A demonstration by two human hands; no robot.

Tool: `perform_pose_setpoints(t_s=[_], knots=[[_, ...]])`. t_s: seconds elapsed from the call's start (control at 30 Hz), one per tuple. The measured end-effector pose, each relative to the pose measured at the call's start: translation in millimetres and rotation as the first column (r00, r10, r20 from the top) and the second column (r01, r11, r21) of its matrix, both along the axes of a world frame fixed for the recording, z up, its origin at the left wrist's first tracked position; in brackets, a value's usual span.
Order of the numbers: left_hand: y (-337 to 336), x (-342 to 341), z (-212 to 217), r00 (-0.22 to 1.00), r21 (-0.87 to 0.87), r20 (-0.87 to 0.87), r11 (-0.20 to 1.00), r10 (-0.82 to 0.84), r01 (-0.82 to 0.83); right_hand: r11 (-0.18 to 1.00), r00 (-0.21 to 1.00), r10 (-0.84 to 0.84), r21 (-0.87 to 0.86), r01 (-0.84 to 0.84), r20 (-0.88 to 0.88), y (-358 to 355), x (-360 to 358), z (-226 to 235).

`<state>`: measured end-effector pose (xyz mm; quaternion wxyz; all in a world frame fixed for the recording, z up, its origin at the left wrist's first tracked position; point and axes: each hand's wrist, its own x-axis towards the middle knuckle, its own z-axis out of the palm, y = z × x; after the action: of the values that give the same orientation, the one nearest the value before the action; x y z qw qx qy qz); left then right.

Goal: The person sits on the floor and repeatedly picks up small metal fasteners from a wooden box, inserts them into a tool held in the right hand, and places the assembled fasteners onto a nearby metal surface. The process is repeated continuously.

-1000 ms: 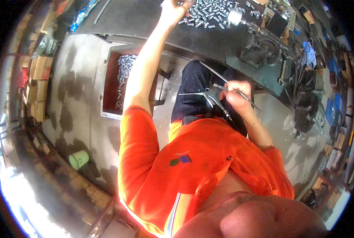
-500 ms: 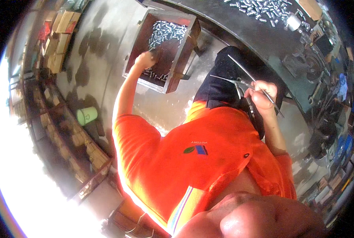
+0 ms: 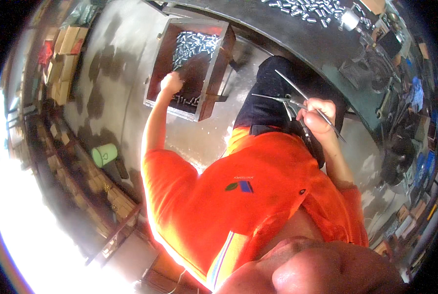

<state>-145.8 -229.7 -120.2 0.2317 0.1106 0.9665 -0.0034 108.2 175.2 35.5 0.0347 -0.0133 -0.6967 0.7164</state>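
Observation:
Over the left side of a reddish-brown open box point(image 3: 155, 88), my left hand point(image 3: 171, 83) is closed. A dark shape lies beyond its fingers, too shadowed to name. Many small shiny metal cylinders point(image 3: 194, 46) are heaped at the box's far end. More small metal pieces point(image 3: 187, 101) lie at its near end. My right hand point(image 3: 318, 115), by my right thigh, is closed around a long thin metal rod point(image 3: 290, 82) and a slim plier-like tool point(image 3: 273, 98) with crossing arms. The rod slants past both sides of the hand.
A dark workbench point(image 3: 277, 34) runs along the far right, with loose metal cylinders point(image 3: 304, 11) and a white-topped cup-like part point(image 3: 350, 20). Tools clutter the right side, among them a wrench point(image 3: 383, 105). A pale green bin point(image 3: 104, 155) and stacked cardboard boxes point(image 3: 64, 73) are at left.
The view has turned slightly, so the box sits a little farther left and lower. My left hand stays over the box's left side; my right hand keeps its hold.

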Motion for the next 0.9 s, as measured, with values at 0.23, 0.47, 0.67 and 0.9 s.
perform_pose_setpoints(t_s=[0.23, 0.47, 0.67, 0.9], knots=[[109.6, 63.4, 108.8, 0.833, 0.856, 0.517, 0.097, -0.196, -0.508, 0.980, 0.997, 0.040, 0.199, -0.026, -0.067, -8.1, -6.2, -8.1], [205.4, 141.4, 101.4, 0.412, 0.465, 0.664, -0.087, -0.623, -0.881, 0.951, 0.982, 0.073, 0.309, -0.015, -0.177, -6.8, -9.6, 0.8], [214.7, 145.6, 102.7, 0.427, 0.507, 0.680, -0.038, -0.597, -0.861, 0.946, 0.989, 0.056, 0.325, -0.009, -0.136, -0.4, -6.7, -3.1], [216.0, 139.4, 131.0, 0.686, 0.795, 0.574, 0.106, -0.447, -0.597, 0.903, 0.962, 0.122, 0.429, -0.005, -0.245, -9.8, -15.8, 4.3]])
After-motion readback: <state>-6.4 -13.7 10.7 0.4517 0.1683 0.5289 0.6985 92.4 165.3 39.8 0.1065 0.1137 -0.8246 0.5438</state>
